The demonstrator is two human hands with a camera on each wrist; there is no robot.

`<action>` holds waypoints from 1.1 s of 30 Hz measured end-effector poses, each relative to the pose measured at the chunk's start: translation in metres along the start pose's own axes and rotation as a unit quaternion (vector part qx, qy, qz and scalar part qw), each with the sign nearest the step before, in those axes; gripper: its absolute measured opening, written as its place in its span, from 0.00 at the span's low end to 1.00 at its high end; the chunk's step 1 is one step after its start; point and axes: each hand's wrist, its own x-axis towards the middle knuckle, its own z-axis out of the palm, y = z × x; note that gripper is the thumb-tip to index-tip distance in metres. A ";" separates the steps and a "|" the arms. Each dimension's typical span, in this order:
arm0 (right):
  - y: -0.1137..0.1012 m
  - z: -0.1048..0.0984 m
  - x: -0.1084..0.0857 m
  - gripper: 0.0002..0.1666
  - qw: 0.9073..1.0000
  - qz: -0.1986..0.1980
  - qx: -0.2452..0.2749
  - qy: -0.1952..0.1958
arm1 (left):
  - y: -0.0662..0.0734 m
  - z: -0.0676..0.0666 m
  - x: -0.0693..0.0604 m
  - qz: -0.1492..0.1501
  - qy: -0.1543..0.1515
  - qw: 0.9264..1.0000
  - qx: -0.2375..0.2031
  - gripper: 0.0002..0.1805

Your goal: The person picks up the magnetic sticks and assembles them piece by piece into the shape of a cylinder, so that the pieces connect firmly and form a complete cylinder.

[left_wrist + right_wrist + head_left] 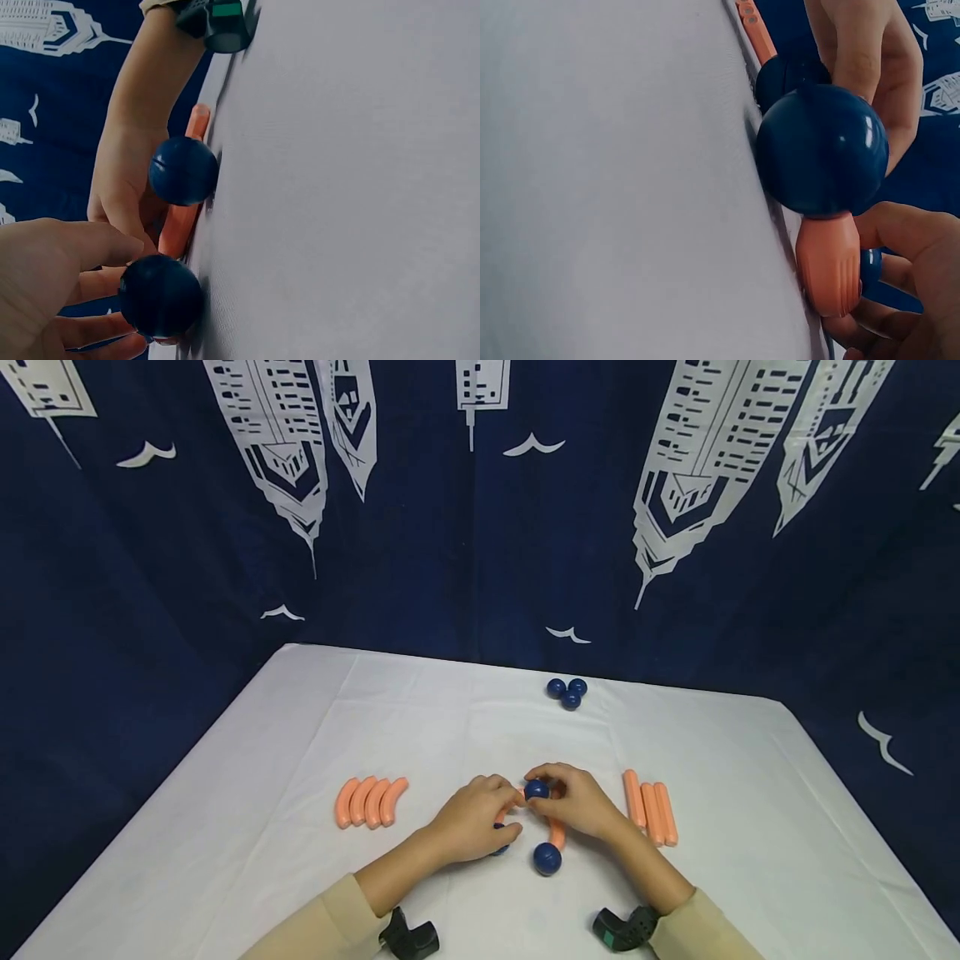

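My right hand (pixel 581 803) pinches a blue ball (pixel 536 789) between thumb and fingers at the far side of a small ring of pieces. Across from it, my left hand (pixel 474 820) holds a curved orange rod (pixel 501 816), largely covered by the fingers. Beside the left thumb is another blue ball (pixel 161 296), partly hidden in the head view. A second curved orange rod (pixel 829 266) runs under my right hand and meets a nearer blue ball (pixel 547 858). Whether the pinched ball touches both rods is hidden by the fingers.
Several curved orange rods (pixel 371 802) lie in a row on the left of the white tablecloth (pixel 247 860). Straight orange rods (pixel 651 814) lie side by side at the right, near my right forearm. Three blue balls (pixel 570 700) sit together by the back edge.
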 end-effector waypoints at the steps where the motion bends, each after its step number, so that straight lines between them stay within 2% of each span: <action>1: 0.000 -0.001 -0.001 0.17 1.000 0.009 -0.001 0.005 | 0.001 0.000 -0.002 0.003 0.005 1.000 0.004 0.14; 5: 0.000 -0.005 -0.005 0.15 0.999 0.043 -0.001 0.026 | 0.005 0.001 -0.008 0.005 0.040 0.999 0.017 0.14; 10: 0.001 -0.011 -0.011 0.16 0.995 0.082 -0.003 0.053 | 0.014 0.003 -0.014 0.017 0.074 0.997 0.007 0.12; 16: 0.002 -0.013 -0.017 0.18 0.992 0.104 -0.010 0.075 | 0.018 0.005 -0.018 -0.001 0.062 0.998 -0.012 0.11; 24: 0.004 -0.008 -0.025 0.19 0.988 0.120 -0.013 0.096 | 0.012 0.009 -0.016 -0.014 0.053 0.998 -0.017 0.13; 33: 0.001 0.000 -0.035 0.18 0.986 0.104 -0.044 0.120 | 0.010 0.011 -0.014 -0.029 0.058 0.998 -0.018 0.15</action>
